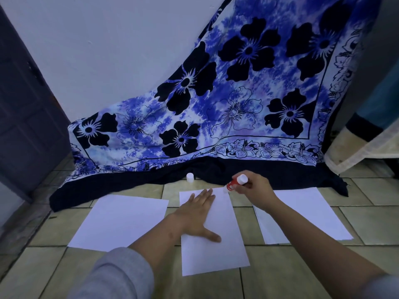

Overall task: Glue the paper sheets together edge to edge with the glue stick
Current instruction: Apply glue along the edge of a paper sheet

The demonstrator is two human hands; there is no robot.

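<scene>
**Red glue stick (232, 185) at the far right corner of the middle sheet (216, 255)**

The fingers of the right hand (255, 187) curl round the stick's barrel. Its white base points up and to the right, and its glue end tilts down onto the sheet's upper right corner. Whether it actually meets the paper is too small to tell. The left hand (198, 214) lies flat just left of the stick, fingers straight and together, thumb spread, pressing the same sheet down.

That sheet's long axis runs from mid-frame toward the bottom edge, so its right long edge drops away from the glue end toward the lower frame. I judge the stroke has to come down that edge, and the right hand is the nearer one for it.

The right sheets (306, 214), seemingly a small stack, lie at centre right across a strip of tiled floor (248, 229). The left sheet (121, 223) sits apart at centre left. A white cap (190, 177) stands upright above, by the hem of a blue flowered cloth (216, 104).
</scene>
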